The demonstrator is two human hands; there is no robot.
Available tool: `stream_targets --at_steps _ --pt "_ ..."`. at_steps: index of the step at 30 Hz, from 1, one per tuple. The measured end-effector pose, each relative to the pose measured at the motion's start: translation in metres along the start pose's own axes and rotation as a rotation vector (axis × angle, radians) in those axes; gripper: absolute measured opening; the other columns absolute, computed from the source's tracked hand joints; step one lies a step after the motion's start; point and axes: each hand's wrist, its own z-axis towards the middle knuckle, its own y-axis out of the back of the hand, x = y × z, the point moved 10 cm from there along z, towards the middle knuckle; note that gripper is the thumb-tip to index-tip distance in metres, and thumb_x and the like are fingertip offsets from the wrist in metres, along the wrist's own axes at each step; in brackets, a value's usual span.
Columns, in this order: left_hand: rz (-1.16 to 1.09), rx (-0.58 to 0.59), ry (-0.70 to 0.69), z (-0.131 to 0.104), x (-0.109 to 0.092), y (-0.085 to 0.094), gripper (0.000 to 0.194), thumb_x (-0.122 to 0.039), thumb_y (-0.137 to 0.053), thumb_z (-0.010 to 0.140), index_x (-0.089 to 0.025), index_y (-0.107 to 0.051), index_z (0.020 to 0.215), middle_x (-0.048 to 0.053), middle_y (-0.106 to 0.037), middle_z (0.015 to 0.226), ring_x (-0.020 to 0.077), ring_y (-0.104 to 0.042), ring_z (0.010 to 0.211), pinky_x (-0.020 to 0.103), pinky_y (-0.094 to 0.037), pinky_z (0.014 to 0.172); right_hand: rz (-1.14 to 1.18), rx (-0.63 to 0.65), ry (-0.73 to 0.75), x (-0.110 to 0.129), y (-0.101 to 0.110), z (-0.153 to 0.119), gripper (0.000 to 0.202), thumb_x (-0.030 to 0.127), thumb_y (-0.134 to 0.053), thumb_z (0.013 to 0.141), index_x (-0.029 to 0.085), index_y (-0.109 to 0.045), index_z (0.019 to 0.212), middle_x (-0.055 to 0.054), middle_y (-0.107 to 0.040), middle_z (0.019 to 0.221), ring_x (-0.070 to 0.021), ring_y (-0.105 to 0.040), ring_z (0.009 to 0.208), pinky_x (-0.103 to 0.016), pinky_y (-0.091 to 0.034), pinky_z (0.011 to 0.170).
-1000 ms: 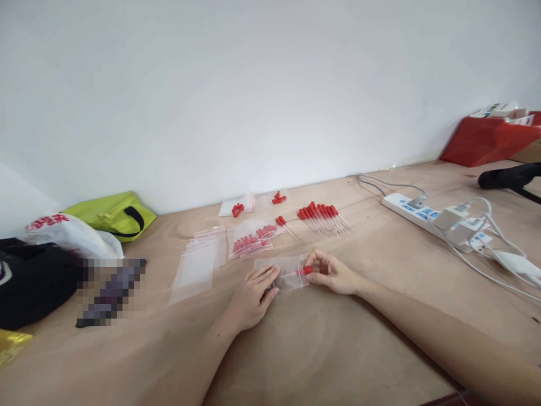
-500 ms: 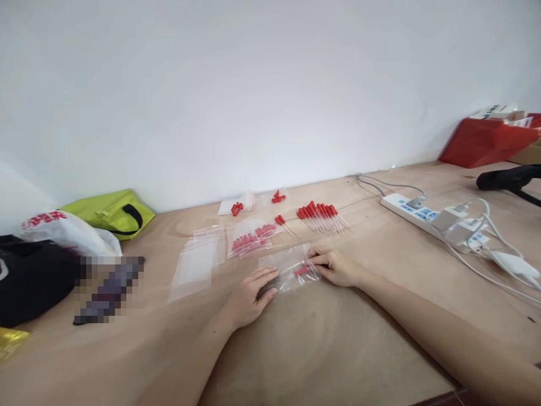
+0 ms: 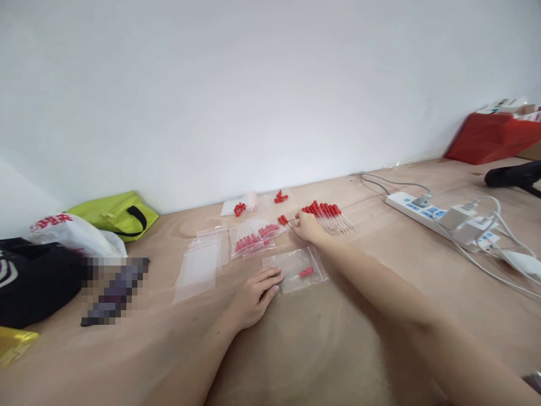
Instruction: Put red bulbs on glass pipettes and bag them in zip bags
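A clear zip-lock bag (image 3: 291, 264) lies flat in front of me with one red-bulbed dropper (image 3: 306, 272) inside. My left hand (image 3: 257, 293) rests at the bag's left end, fingertips and thumb pressed on its edge. Beyond the bag, my right hand (image 3: 309, 226) has its fingers closed over the glass tubes of two loose droppers (image 3: 282, 220); the fingers hide part of them. Just right of that hand, a row of several droppers (image 3: 323, 210) lies side by side, red bulbs away from me. To the left lie filled bags (image 3: 253, 239) with red bulbs showing through.
Flat zip bags (image 3: 196, 265) lie stacked at left. Loose red rubber bulbs (image 3: 239, 209) sit on bags near the wall, with more bulbs (image 3: 280, 197) beside them. A power strip (image 3: 416, 211) with chargers and cables occupies the right. Left stand a green bag (image 3: 114, 214) and a white plastic bag (image 3: 76, 231).
My right hand has let go of the bag's open end and moved away from me to the loose droppers. My left hand has stayed at the bag. The view has shifted slightly.
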Motion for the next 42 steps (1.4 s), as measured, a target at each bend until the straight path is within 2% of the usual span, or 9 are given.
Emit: stream_targets --at_steps 6,10,13,15,19,27,31,36,42 --pt "0.001 -0.044 -0.019 -0.002 0.000 0.003 0.029 -0.026 -0.041 0.086 -0.021 -0.057 0.110 0.006 -0.055 0.119 0.0190 -0.048 0.113 0.039 -0.040 0.096 -0.035 0.041 -0.067 0.006 -0.012 0.014 0.040 0.024 -0.049 0.080 0.003 -0.043 0.113 -0.022 -0.058 0.100 -0.0249 -0.058 0.090 -0.029 -0.042 0.071" --pt "-0.004 -0.058 -0.026 -0.003 0.000 0.004 0.029 -0.025 -0.040 0.087 -0.019 -0.059 0.108 0.007 -0.056 0.117 0.0186 -0.048 0.113 0.039 -0.039 0.097 -0.012 -0.114 -0.018 -0.007 0.020 -0.005 0.053 0.014 -0.039 0.080 0.006 -0.023 0.129 -0.023 -0.052 0.108 -0.0249 -0.058 0.087 -0.032 -0.043 0.071" --pt "-0.003 -0.030 -0.010 -0.002 0.001 0.000 0.030 -0.023 -0.037 0.088 -0.021 -0.058 0.109 0.005 -0.055 0.119 0.0174 -0.047 0.114 0.038 -0.039 0.098 0.244 -0.222 0.072 -0.030 0.044 -0.032 0.068 0.017 -0.044 0.074 0.008 -0.012 0.134 -0.011 -0.057 0.086 -0.0206 -0.057 0.072 -0.033 -0.044 0.068" --pt "0.011 -0.019 -0.005 -0.001 0.001 -0.002 0.032 -0.022 -0.036 0.088 -0.022 -0.057 0.111 0.004 -0.054 0.121 0.0172 -0.046 0.115 0.038 -0.038 0.099 0.502 -0.267 0.056 -0.054 0.052 -0.052 0.076 0.021 -0.048 0.070 0.012 -0.008 0.134 -0.003 -0.053 0.074 -0.0160 -0.054 0.061 -0.030 -0.046 0.060" --pt "0.038 -0.003 0.005 0.002 0.000 -0.004 0.032 -0.023 -0.036 0.088 -0.023 -0.056 0.113 0.003 -0.054 0.122 0.0176 -0.045 0.116 0.040 -0.036 0.099 0.852 -0.234 -0.154 -0.092 0.034 -0.085 0.082 0.026 -0.049 0.066 0.018 -0.001 0.133 0.007 -0.043 0.063 -0.0114 -0.047 0.043 -0.024 -0.041 0.040" --pt "0.044 -0.001 0.019 0.003 0.000 -0.002 0.031 -0.025 -0.037 0.088 -0.026 -0.055 0.113 0.001 -0.054 0.122 0.0173 -0.046 0.115 0.040 -0.037 0.099 1.031 -0.220 -0.219 -0.084 0.018 -0.090 0.056 0.021 -0.050 0.064 0.025 -0.019 0.111 0.009 -0.045 0.064 -0.0100 -0.053 0.046 -0.024 -0.048 0.043" --pt "0.049 0.014 0.029 0.003 -0.001 -0.002 0.032 -0.026 -0.037 0.088 -0.025 -0.054 0.114 0.001 -0.053 0.122 0.0176 -0.045 0.116 0.039 -0.035 0.100 1.156 -0.183 -0.243 -0.077 0.009 -0.094 0.041 0.033 -0.051 0.070 0.025 -0.023 0.099 0.009 -0.049 0.063 -0.0109 -0.056 0.049 -0.026 -0.051 0.048" --pt "0.035 0.011 0.065 0.002 0.000 0.000 0.040 -0.029 -0.039 0.087 -0.026 -0.040 0.126 0.002 -0.051 0.124 0.0184 -0.045 0.115 0.038 -0.037 0.098 1.182 -0.010 -0.181 -0.064 -0.002 -0.098 0.038 0.052 -0.058 0.067 0.021 -0.043 0.083 0.003 -0.055 0.065 -0.0105 -0.057 0.055 -0.029 -0.051 0.058" --pt "0.039 0.015 0.079 0.001 -0.001 0.001 0.041 -0.029 -0.039 0.087 -0.026 -0.038 0.128 0.003 -0.050 0.125 0.0187 -0.045 0.114 0.036 -0.038 0.096 1.024 0.215 -0.019 -0.046 -0.008 -0.103 0.041 0.045 -0.070 0.058 0.017 -0.057 0.085 -0.001 -0.062 0.074 -0.0059 -0.047 0.047 -0.020 -0.039 0.042"
